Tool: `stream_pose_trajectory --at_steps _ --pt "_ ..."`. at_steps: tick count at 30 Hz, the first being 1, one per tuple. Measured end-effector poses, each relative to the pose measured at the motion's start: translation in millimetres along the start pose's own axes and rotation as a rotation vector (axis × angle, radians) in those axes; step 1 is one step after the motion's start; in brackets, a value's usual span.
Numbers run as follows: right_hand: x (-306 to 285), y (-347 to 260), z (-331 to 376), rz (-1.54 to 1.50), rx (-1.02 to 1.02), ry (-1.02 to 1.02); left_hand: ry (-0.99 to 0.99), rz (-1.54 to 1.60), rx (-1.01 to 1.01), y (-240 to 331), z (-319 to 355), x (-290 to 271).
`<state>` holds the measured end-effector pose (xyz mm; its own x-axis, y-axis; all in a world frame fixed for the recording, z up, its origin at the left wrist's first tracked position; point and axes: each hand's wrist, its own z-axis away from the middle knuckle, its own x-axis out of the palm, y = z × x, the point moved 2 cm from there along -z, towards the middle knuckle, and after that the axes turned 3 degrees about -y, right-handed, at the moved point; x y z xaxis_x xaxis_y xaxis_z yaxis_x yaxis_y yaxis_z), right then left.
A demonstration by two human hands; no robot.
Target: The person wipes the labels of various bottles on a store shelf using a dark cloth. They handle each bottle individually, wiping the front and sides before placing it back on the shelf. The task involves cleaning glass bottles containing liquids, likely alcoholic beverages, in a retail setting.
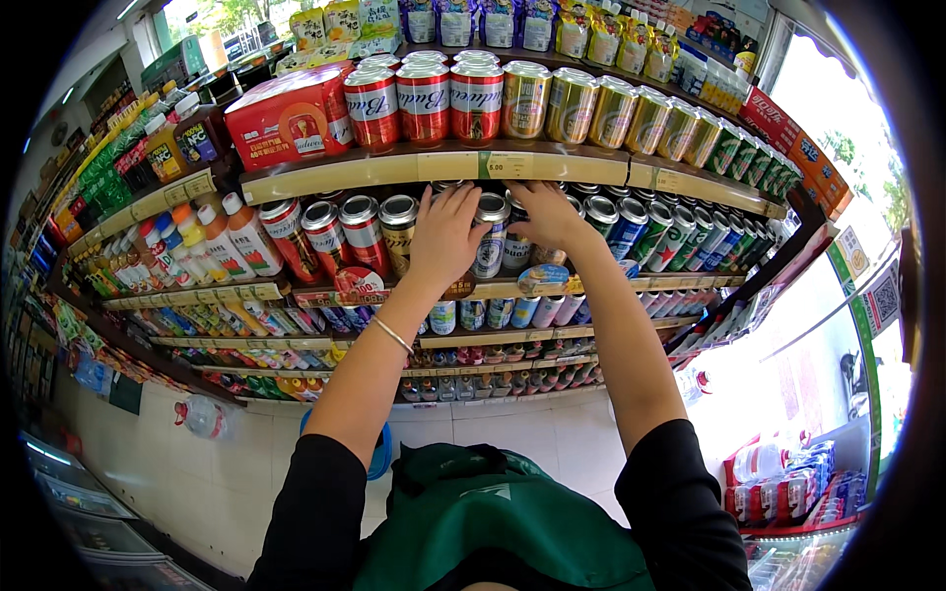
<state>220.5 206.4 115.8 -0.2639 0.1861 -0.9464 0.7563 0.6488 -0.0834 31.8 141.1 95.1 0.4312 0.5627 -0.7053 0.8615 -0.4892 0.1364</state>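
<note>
Both my hands reach into the second shelf among rows of drink cans. My left hand (448, 233) has its fingers stretched toward the back of the shelf, with the thumb beside a silver and blue can (490, 239). My right hand (545, 222) comes in from the other side, fingers spread over a dark can (516, 246) next to the silver one. Neither hand visibly grips a can; the fingertips are partly lost under the upper shelf's edge. Left of my left hand stands a gold can (398, 236), then red and white cans (363, 236).
The upper shelf edge (414, 165) passes just above my fingers and carries red and gold cans (527, 100) and a red carton (289, 116). Green cans (652, 232) stand at the right, juice bottles (251, 236) at the left. Behind me sits a blue basin (380, 455).
</note>
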Motion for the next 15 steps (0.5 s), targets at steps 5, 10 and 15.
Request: stream_pose_trajectory --at_steps 5,10,15 --pt "1.9 5.8 -5.0 0.149 0.016 -0.053 -0.067 -0.112 -0.013 -1.6 -3.7 21.2" --pt "-3.6 6.2 -2.5 0.209 -0.047 -0.036 -0.066 -0.088 -0.014 -6.2 -4.0 20.5" --pt "-4.8 5.6 -1.0 0.193 -0.054 0.002 -0.066 -0.148 0.012 -8.1 -8.0 21.4"
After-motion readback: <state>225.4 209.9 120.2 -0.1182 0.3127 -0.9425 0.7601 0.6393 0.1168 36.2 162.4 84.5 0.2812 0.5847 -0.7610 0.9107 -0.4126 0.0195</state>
